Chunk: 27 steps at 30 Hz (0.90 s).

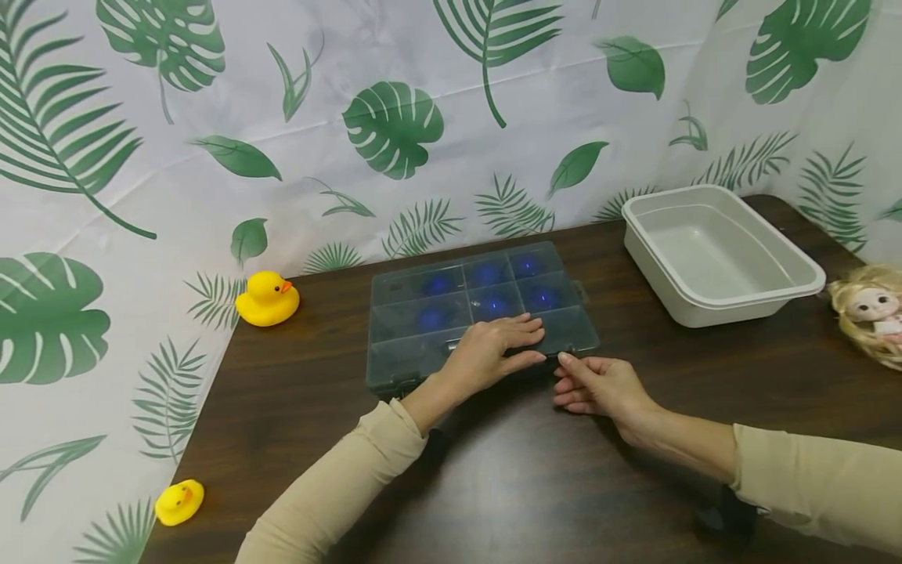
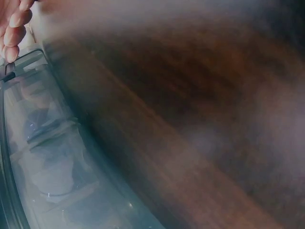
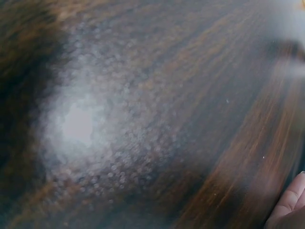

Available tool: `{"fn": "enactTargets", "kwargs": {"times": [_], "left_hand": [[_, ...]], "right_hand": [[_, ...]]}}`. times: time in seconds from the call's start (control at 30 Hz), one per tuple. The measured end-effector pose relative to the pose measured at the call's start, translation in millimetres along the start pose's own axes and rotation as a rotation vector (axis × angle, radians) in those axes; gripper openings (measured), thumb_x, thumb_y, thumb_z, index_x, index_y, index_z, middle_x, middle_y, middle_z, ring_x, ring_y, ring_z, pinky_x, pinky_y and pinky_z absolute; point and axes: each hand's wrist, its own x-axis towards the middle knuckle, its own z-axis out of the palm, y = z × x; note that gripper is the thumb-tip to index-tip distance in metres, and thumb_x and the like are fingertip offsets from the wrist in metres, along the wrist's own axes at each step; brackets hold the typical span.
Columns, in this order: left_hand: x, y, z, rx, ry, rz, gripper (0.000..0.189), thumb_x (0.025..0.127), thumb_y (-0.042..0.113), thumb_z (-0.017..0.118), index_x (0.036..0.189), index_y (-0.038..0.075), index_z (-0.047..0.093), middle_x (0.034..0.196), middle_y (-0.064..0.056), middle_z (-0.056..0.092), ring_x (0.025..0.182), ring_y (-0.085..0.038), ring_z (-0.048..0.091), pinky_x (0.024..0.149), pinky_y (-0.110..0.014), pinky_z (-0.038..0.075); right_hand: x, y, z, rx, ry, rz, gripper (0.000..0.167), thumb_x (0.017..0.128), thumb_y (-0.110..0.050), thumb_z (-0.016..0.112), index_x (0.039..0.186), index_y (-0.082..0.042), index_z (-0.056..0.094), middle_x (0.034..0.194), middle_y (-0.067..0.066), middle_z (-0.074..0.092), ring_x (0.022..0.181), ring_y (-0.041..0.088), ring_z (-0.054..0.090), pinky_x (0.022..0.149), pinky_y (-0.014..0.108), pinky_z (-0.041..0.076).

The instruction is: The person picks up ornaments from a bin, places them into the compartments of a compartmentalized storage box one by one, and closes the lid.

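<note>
A translucent grey-green compartment box [image 1: 416, 356] lies on the dark wooden table with its lid down. Blue glints show through several of its sections. My left hand [image 1: 486, 348] rests on the lid near the front edge, fingers stretched toward the right. At the front right corner, the thumb of my right hand [image 1: 606, 388] touches the box's edge by a dark latch, with the other fingers loosely bent below it. In the left wrist view, the fingers of the right hand [image 2: 16, 31] are beside a latch [image 2: 8, 74] on the box. The right wrist view catches only a bit of a hand.
A light grey plastic basin [image 1: 719, 301] stands at the back right, beside a blond doll [image 1: 874, 309]. On the left are a large yellow rubber duck [image 1: 266, 301] and a smaller duck [image 1: 179, 501] near the table's edge. A leaf-print cloth [image 1: 303, 188] hangs behind.
</note>
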Motion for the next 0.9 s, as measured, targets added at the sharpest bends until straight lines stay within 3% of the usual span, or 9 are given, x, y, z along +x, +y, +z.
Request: {"fn": "enactTargets", "kwargs": {"times": [0.4,0.67,0.77,0.9], "left_hand": [[0.4,-2.4,-4.0,-0.007,-0.026,-0.019,0.036,0.085,0.026,0.069,0.115,0.005,0.067,0.122,-0.008,0.062,0.117,-0.017,0.057,0.094,-0.028,0.049],[-4.1,0.4,-16.7,-0.069,-0.159,-0.072,0.047,0.088,0.027,0.065,0.129,0.004,0.057,0.135,-0.010,0.053,0.129,-0.020,0.046,0.105,-0.032,0.040],[-12.9,-2.6,-28.4,-0.084,-0.137,-0.102,0.049,0.089,0.027,0.065,0.131,0.004,0.054,0.137,-0.010,0.051,0.130,-0.021,0.045,0.105,-0.034,0.039],[-34.2,-13.3,-51.3,-0.079,-0.043,-0.124,0.047,0.087,0.022,0.067,0.128,0.001,0.057,0.134,-0.014,0.053,0.127,-0.023,0.048,0.101,-0.036,0.044]], "right_hand": [[5.8,-2,1,0.009,-0.035,0.041,0.051,0.092,-0.042,0.057,0.106,0.008,0.060,0.072,0.000,0.070,0.069,0.014,0.070,0.066,0.028,0.058],[3.4,1,-2,-0.004,-0.041,0.034,0.053,0.092,-0.040,0.058,0.108,0.010,0.058,0.074,0.001,0.070,0.072,0.014,0.071,0.069,0.029,0.058],[2.1,1,-3,-0.010,-0.039,0.024,0.052,0.092,-0.040,0.058,0.108,0.010,0.058,0.074,0.001,0.070,0.071,0.014,0.071,0.069,0.029,0.058],[0.4,0,-4,-0.019,-0.042,0.003,0.053,0.092,-0.038,0.059,0.110,0.012,0.057,0.074,0.000,0.069,0.072,0.015,0.070,0.069,0.029,0.058]]}}
